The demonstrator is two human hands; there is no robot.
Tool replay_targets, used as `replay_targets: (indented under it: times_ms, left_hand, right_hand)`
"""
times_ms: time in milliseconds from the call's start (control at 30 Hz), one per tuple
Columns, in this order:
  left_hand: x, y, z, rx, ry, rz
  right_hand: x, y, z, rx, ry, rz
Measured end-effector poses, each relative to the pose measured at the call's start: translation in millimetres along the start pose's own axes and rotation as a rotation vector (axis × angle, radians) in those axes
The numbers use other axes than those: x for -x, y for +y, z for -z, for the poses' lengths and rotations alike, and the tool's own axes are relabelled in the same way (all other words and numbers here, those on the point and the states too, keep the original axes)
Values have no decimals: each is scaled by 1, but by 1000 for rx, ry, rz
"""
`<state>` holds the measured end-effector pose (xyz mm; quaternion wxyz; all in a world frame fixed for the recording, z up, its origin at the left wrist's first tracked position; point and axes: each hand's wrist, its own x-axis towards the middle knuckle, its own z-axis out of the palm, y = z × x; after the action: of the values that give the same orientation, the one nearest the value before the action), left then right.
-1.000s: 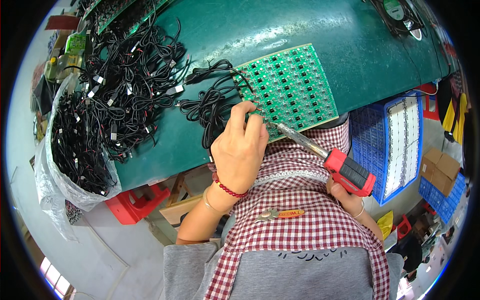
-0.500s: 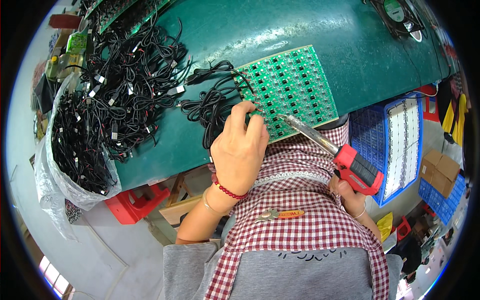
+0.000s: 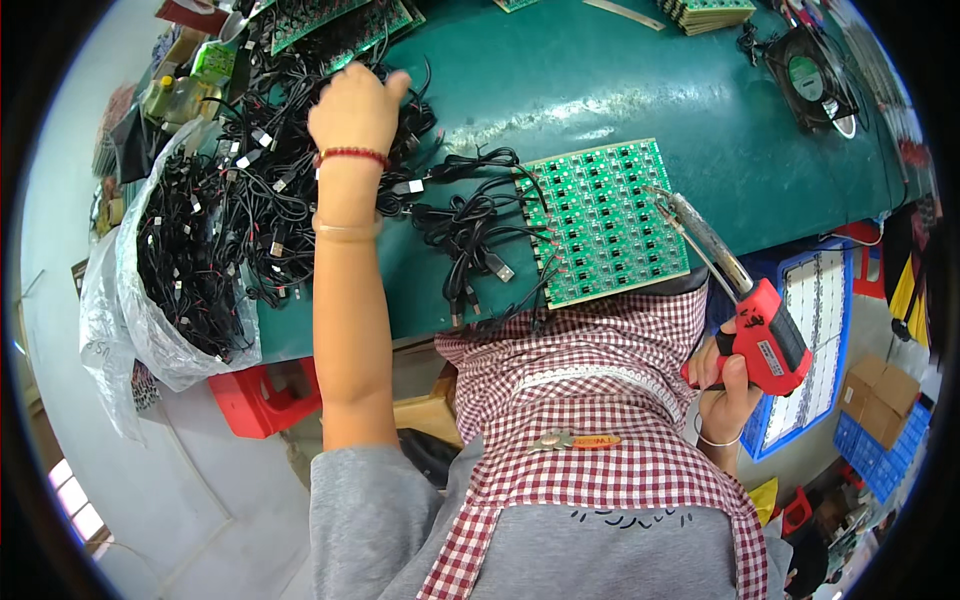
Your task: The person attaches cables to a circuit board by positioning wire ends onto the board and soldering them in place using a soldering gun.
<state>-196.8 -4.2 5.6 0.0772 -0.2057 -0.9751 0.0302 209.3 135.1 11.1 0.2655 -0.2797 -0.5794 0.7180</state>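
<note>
My left hand (image 3: 355,112) is over the heap of black USB cables (image 3: 270,200) at the left. Its thumb sticks out to the side, apart from the fingers, whose tips are hidden behind the back of the hand. My right hand (image 3: 728,385) grips a red and black soldering gun (image 3: 770,340) by its handle. The gun's metal tip points up and left, over the right part of a green circuit board panel (image 3: 607,225). Several cables in a coiled bunch (image 3: 468,232) lie along the panel's left edge, their red wire ends at its pads.
A clear plastic bag (image 3: 195,350) full of cables hangs at the table's left edge. More boards (image 3: 710,12) are stacked at the far side, with a black fan (image 3: 808,75) at the far right. Blue crates (image 3: 845,300) and a red stool (image 3: 262,398) stand below the green table (image 3: 480,100).
My left hand has left the panel's left edge and moved far left to the cable heap. The soldering gun's tip has shifted toward the panel's right side. The view has shifted.
</note>
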Motion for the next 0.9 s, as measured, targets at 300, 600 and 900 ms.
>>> replay_targets:
  times_ms: [300, 600, 900]
  left_hand:
    - [11, -25, -15, 891, 100, 9]
    - [27, -42, 23, 805, 204, -106]
    - [135, 61, 85, 1910, -228, 85]
  right_hand:
    - [-3, -3, 1, -117, 49, -5]
    - [-20, -14, -13, -111, 24, 3]
    - [-25, -23, -45, -46, -88, -47]
